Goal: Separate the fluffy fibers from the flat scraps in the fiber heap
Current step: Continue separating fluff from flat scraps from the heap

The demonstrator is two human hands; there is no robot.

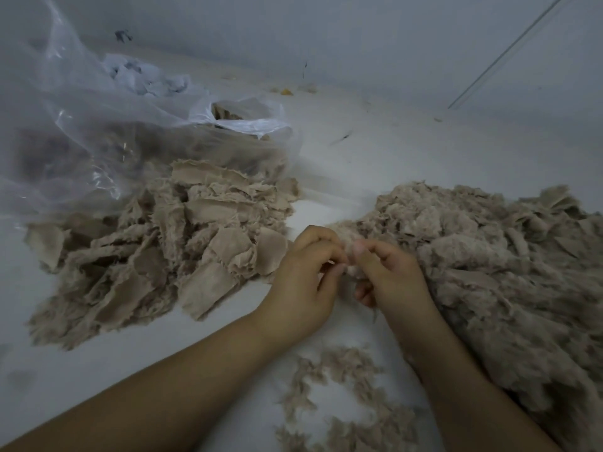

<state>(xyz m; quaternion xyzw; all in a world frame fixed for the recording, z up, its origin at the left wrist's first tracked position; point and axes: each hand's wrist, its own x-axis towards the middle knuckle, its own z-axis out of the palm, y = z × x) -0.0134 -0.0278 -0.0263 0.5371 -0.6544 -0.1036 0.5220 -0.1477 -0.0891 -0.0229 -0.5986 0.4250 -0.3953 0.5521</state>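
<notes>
Non-task stuff I can see: clear plastic bag [81,125] far left, crumpled and partly collapsed, mouth open toward the middle of the surface [408,158]. Surface is white, a bit dusty, with a few dark specks scattered on it. Wad of pale bluish-white crumpled material [146,76] behind the bag, partly seen through the film; can't tell whether it's paper or cloth. Small yellow-orange crumbs [287,91] near the back edge, against the wall [359,34]. Wall is plain grey-white with a small dark smudge [123,35] upper left. Thin straight line [509,50] runs diagonally down the wall at right; cord or seam, can't tell.
</notes>
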